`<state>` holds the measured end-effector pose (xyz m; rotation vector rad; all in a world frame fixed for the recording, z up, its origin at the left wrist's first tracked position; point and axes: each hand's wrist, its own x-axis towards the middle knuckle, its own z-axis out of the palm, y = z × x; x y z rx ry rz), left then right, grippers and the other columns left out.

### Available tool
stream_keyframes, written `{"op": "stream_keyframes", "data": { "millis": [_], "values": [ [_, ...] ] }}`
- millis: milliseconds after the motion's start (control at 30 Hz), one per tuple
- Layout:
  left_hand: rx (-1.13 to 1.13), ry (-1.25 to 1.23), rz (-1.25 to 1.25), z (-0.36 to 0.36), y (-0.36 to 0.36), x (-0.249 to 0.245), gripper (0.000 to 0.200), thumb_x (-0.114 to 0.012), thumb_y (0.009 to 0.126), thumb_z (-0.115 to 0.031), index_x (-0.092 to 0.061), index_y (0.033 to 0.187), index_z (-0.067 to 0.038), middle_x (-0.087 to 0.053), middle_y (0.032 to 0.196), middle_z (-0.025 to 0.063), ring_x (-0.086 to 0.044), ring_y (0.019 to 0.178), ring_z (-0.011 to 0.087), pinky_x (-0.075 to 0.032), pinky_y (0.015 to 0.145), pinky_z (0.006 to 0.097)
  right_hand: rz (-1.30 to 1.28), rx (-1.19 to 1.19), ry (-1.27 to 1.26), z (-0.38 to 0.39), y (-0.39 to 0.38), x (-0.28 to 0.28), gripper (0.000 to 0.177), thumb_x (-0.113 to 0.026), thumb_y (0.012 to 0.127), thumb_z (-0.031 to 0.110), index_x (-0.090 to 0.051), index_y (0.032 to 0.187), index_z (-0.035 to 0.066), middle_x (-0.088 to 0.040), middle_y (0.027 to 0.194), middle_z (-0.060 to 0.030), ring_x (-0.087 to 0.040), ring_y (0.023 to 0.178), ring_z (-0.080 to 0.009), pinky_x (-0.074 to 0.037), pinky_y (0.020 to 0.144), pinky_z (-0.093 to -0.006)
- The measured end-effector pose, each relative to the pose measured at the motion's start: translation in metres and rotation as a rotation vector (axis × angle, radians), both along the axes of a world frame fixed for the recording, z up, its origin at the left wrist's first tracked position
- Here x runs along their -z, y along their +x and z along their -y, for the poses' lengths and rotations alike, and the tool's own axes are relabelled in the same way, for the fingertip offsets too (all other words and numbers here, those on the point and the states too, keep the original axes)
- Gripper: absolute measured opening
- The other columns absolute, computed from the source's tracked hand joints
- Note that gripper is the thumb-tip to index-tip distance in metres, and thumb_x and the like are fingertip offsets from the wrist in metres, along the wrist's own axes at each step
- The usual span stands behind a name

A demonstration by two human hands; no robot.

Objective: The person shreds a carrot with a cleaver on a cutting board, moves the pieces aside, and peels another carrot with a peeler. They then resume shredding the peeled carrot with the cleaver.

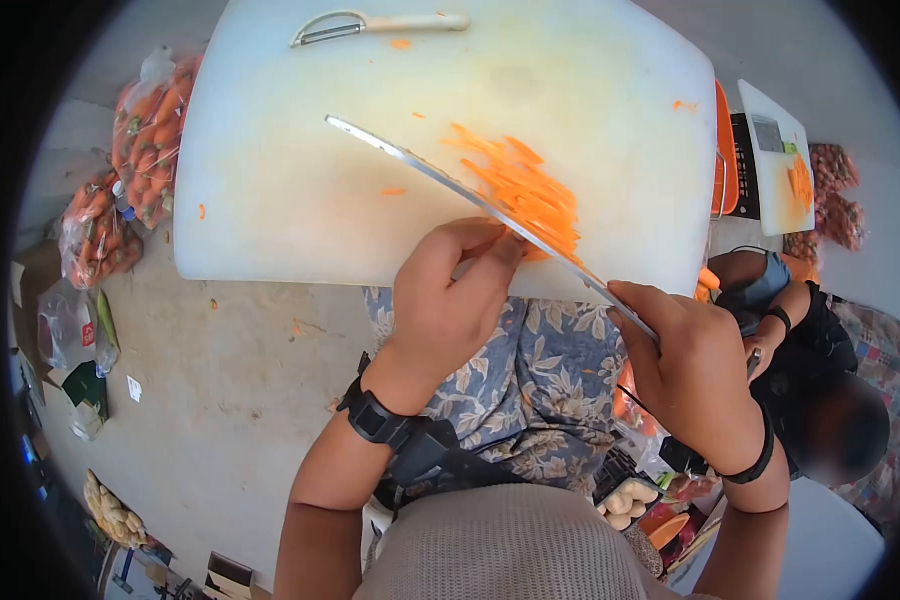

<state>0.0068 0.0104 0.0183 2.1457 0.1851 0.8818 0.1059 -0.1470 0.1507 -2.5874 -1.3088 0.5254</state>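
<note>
A long knife (440, 176) lies diagonally over the white cutting board (290, 190), its handle end in my closed right hand (695, 365). Just beyond the blade spreads a pile of sliced carrot (530, 195), with small scraps scattered around it. My left hand (455, 290) is at the board's near edge, its fingers bent together against the near side of the blade. Whatever sits under those fingertips is mostly hidden; orange shows beside them. Near the far edge of the board lies a peeler (380, 25) with a pale handle.
Bags of carrots (153, 145) stand left of the board. At the right a co-worker (810, 330) sits beside a second board (775, 150) with cut carrot. An orange crate (726, 150) touches the board's right side. Potatoes (630, 502) lie low on the right.
</note>
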Motion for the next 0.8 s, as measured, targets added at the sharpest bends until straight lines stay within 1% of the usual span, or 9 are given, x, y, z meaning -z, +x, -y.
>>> {"op": "stream_keyframes", "data": {
  "millis": [200,300,367,500,567,600,633,700,800],
  "values": [
    [-0.029,-0.015,0.003,0.003,0.000,0.002,0.016,-0.069,0.080,0.000,-0.068,0.096,0.001,-0.063,0.092,0.0123,-0.065,0.075,0.0219,-0.052,0.060,0.0287,-0.007,0.011,-0.021,0.001,-0.001,0.001,0.018,-0.066,0.083,0.005,-0.067,0.100,0.001,-0.060,0.063,-0.0166,-0.061,0.057,-0.0330,-0.046,0.053,-0.0378],
    [-0.003,-0.055,-0.014,0.001,0.001,0.000,0.014,-0.069,0.080,0.000,-0.069,0.094,0.000,-0.063,0.091,0.0116,-0.065,0.073,0.0216,-0.052,0.059,0.0292,-0.009,0.005,-0.083,-0.004,0.001,-0.002,0.017,-0.066,0.083,0.005,-0.067,0.100,0.001,-0.059,0.063,-0.0171,-0.061,0.058,-0.0334,-0.046,0.054,-0.0390],
    [-0.022,-0.011,0.023,0.001,0.002,0.003,0.013,-0.070,0.079,0.000,-0.069,0.092,-0.001,-0.063,0.091,0.0112,-0.065,0.073,0.0215,-0.053,0.060,0.0292,-0.089,0.030,-0.141,-0.011,0.005,-0.002,0.013,-0.064,0.083,0.005,-0.066,0.096,0.000,-0.059,0.062,-0.0187,-0.060,0.058,-0.0358,-0.046,0.054,-0.0414],
    [-0.029,-0.021,0.049,0.003,0.003,0.007,0.013,-0.071,0.078,0.000,-0.069,0.091,-0.001,-0.063,0.091,0.0112,-0.065,0.073,0.0217,-0.054,0.061,0.0292,0.006,-0.011,-0.144,-0.023,0.008,0.032,0.009,-0.063,0.085,0.007,-0.064,0.091,0.000,-0.058,0.061,-0.0203,-0.060,0.058,-0.0382,-0.046,0.054,-0.0434],
    [-0.045,-0.007,0.083,0.003,0.005,0.010,0.013,-0.071,0.077,0.001,-0.069,0.090,0.000,-0.063,0.090,0.0113,-0.065,0.073,0.0221,-0.054,0.062,0.0292,-0.019,0.023,-0.067,-0.026,0.009,0.037,0.010,-0.063,0.086,0.009,-0.062,0.090,0.000,-0.057,0.061,-0.0210,-0.059,0.058,-0.0397,-0.045,0.054,-0.0444],
    [-0.045,-0.006,0.086,0.004,0.004,0.010,0.013,-0.071,0.077,0.001,-0.069,0.090,0.000,-0.063,0.090,0.0113,-0.065,0.073,0.0221,-0.054,0.062,0.0292,-0.016,0.027,0.021,-0.020,0.009,0.045,0.011,-0.063,0.086,0.011,-0.063,0.091,0.000,-0.057,0.060,-0.0209,-0.058,0.058,-0.0399,-0.045,0.054,-0.0440],
    [-0.045,-0.019,0.081,0.005,0.004,0.010,0.013,-0.071,0.077,0.000,-0.069,0.090,0.000,-0.063,0.090,0.0114,-0.065,0.073,0.0224,-0.054,0.061,0.0293,-0.009,0.029,0.025,-0.016,0.009,0.048,0.011,-0.063,0.086,0.011,-0.063,0.091,0.000,-0.057,0.060,-0.0209,-0.058,0.058,-0.0399,-0.045,0.054,-0.0440],
    [-0.046,-0.024,0.091,0.005,0.006,0.011,0.013,-0.072,0.077,0.000,-0.069,0.090,0.000,-0.063,0.090,0.0115,-0.065,0.073,0.0227,-0.054,0.061,0.0294,-0.029,0.041,0.136,-0.012,0.010,0.049,0.012,-0.064,0.087,0.012,-0.063,0.091,0.000,-0.056,0.059,-0.0201,-0.058,0.056,-0.0381,-0.044,0.053,-0.0424],
    [-0.079,0.000,0.106,0.007,0.005,0.013,0.014,-0.072,0.077,-0.001,-0.069,0.091,0.000,-0.063,0.090,0.0119,-0.065,0.073,0.0232,-0.054,0.061,0.0293,-0.019,0.074,0.060,-0.010,0.008,0.027,0.013,-0.064,0.087,0.012,-0.064,0.091,0.000,-0.056,0.059,-0.0184,-0.058,0.054,-0.0351,-0.044,0.052,-0.0407]
  ]
}}
